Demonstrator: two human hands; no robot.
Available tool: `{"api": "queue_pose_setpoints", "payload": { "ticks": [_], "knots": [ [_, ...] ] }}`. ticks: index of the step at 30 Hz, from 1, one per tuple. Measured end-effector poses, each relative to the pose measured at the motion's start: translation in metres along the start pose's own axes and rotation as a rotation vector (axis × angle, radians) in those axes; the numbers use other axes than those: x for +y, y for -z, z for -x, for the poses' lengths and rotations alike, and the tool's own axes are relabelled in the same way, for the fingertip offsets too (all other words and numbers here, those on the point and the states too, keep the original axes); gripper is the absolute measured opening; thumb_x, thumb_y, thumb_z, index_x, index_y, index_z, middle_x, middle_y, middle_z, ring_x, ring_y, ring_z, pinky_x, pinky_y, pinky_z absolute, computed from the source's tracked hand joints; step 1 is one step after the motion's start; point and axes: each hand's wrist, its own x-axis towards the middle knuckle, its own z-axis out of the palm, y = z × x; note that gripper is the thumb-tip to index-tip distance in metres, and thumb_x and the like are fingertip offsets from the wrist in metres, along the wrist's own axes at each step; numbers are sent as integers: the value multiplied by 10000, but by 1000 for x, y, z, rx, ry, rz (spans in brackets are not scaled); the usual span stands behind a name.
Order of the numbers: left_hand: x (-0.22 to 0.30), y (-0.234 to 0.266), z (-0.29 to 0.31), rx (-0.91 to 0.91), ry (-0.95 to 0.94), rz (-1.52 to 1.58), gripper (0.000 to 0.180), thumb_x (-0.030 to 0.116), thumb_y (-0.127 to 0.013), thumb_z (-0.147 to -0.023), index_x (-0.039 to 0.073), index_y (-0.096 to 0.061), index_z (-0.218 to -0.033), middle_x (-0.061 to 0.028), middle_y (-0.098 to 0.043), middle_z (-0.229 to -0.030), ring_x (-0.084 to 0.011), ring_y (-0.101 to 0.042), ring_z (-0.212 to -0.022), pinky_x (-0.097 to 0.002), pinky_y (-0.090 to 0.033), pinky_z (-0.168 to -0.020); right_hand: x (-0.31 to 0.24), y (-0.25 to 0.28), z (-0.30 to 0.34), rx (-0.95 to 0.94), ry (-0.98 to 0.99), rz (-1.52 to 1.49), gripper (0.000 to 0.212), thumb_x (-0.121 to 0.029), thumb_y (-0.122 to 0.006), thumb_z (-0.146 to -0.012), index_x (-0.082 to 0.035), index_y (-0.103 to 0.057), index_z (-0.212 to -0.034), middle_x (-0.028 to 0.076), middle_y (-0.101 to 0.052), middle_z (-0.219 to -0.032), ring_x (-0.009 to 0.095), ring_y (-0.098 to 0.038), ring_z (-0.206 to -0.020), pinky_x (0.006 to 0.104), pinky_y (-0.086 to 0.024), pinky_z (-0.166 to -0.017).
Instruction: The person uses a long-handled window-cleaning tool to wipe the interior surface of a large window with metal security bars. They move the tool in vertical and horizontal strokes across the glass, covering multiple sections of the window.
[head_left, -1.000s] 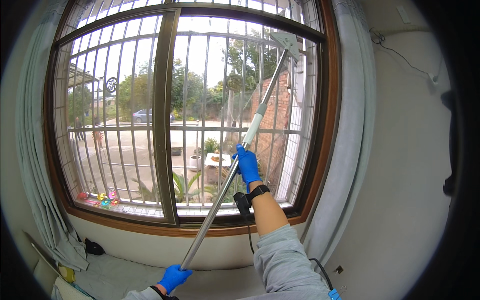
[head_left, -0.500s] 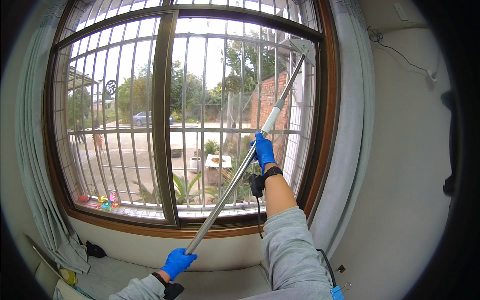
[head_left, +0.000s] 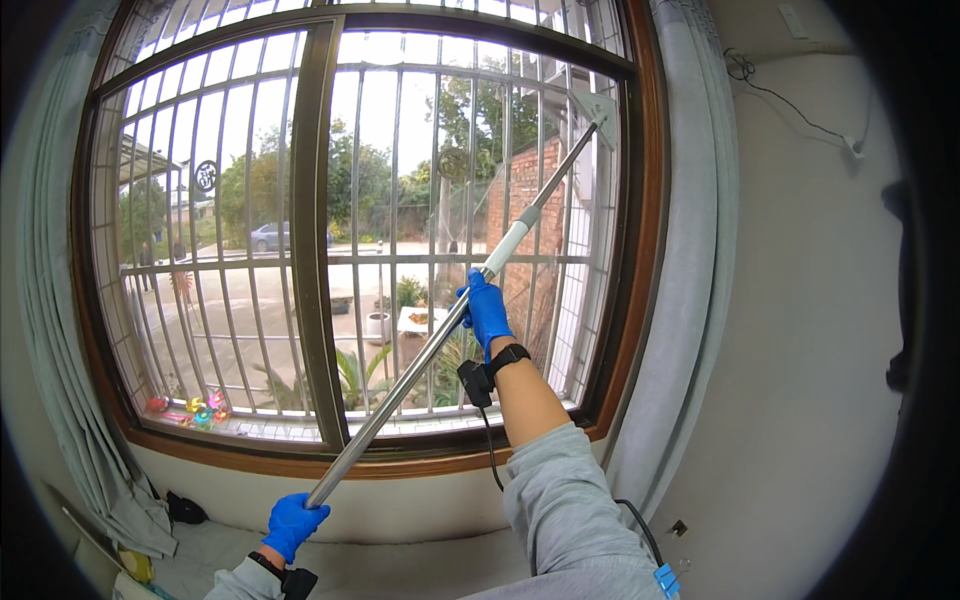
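Observation:
A long metal telescopic pole of a window mop (head_left: 400, 390) slants up from lower left to upper right. Its flat triangular head (head_left: 598, 114) lies against the upper right part of the right window pane (head_left: 400, 130). Near the pole's lower end, my left hand (head_left: 293, 525) in a blue glove is closed round the metal tube. Higher up, just below the white grip section, my right hand (head_left: 486, 312), also gloved in blue, wraps the pole. Both wrists wear black straps with a small black device; the right one trails a cable.
A brown frame (head_left: 318, 230) parts the window, with metal bars (head_left: 433, 200) outside. Grey curtains (head_left: 60, 330) (head_left: 690, 260) hang at both sides. Below the sill is a pale padded surface (head_left: 400, 568). Colourful pinwheels (head_left: 207, 408) show at the lower left pane. A cable (head_left: 800, 118) runs along the right wall.
My hands and the pole's lower part have swung left and the pole leans more. The mop head sits slightly lower, still near the pane's upper right corner. The view has shifted a little.

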Motion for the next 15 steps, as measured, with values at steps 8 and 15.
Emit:
{"api": "queue_pose_setpoints", "payload": {
  "ticks": [8, 15],
  "knots": [
    [42, -10, 0, 28, -87, 109, 299, 320, -695, -721, 32, -653, -787, -64, -598, -575, -147, -581, -496, -286, -461, -479, -29, 11, -28, 35, 39, 23, 524, -471, -450, -899, -22, -608, -680, 68, -496, -500, 172, -478, -390, 287, -392, -365],
    [45, -76, -12, -99, -95, 148, 351, 379, -678, -730, 49, -657, -845, -82, -614, -617, -188, -603, -557, -319, -474, -544, -28, 49, -39, 64, 24, 87, 489, -446, -467, -897, -17, -602, -703, 80, -516, -508, 171, -475, -389, 293, -357, -368]
  ]
}}
